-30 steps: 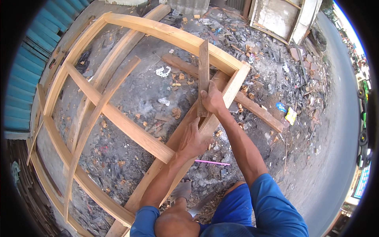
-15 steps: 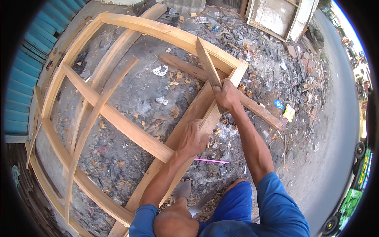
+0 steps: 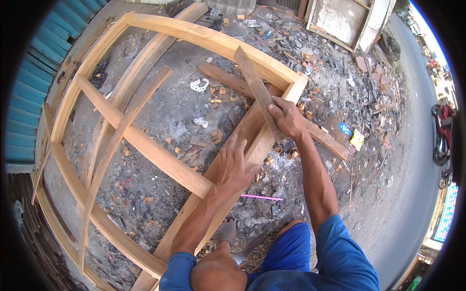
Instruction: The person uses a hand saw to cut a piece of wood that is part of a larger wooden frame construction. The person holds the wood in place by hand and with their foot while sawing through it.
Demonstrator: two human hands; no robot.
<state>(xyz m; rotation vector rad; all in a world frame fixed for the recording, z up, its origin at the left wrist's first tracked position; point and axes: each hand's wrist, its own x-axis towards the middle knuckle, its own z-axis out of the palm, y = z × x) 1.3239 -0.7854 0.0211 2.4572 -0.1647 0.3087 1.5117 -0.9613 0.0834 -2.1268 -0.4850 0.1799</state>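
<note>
A large pale timber frame (image 3: 165, 161) with a crossbar spreads in front of me, propped on other beams. My right hand (image 3: 289, 116) grips the lower end of a narrow brown wooden slat (image 3: 253, 82), thumb on its broad face. The slat slants across the frame's near right corner, its pointed end towards the far side. Further left, my left hand (image 3: 233, 164) is at the frame's near rail (image 3: 262, 141), fingers stretched and apart, holding nothing; whether its palm presses on the rail I cannot tell.
A rough brown plank (image 3: 326, 139) lies under the corner. Wood scraps and litter cover the ground, with a pink strip (image 3: 262, 197) near my feet. Blue corrugated metal (image 3: 36, 92) stands at left, a worn panel (image 3: 335, 22) at the far right. A motorbike (image 3: 442, 136) is on the road.
The slat has rolled from its edge so that its broad face shows, and its far tip has shifted left. My left hand's fingers have straightened and lifted. A motorbike has come into view.
</note>
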